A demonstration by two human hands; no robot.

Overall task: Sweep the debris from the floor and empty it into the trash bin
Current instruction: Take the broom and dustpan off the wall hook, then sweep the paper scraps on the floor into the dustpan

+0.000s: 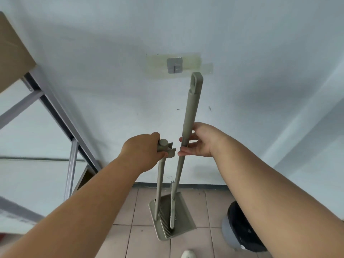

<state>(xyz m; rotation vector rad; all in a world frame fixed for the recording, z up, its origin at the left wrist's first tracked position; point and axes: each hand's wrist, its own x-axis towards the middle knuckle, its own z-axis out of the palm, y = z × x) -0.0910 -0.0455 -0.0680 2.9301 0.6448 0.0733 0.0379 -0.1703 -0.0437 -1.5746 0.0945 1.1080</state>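
An olive-grey dustpan point(183, 214) stands on the tiled floor against the white wall, with its comb teeth facing me. My left hand point(143, 151) is closed around the top of the dustpan's short upright handle point(160, 175), beside the handle's clip. My right hand point(200, 140) holds the long broom handle point(190, 112), fingers curled loosely around it. The broom leans slightly right, its lower end resting inside the dustpan. A grey trash bin point(229, 233) with a black liner sits on the floor at lower right, partly hidden by my right forearm.
A metal hook point(174, 65) is taped to the wall above the broom's top. A grey metal table frame point(55, 108) with a brown top stands at the left. A white shoe tip point(188, 254) shows at the bottom edge.
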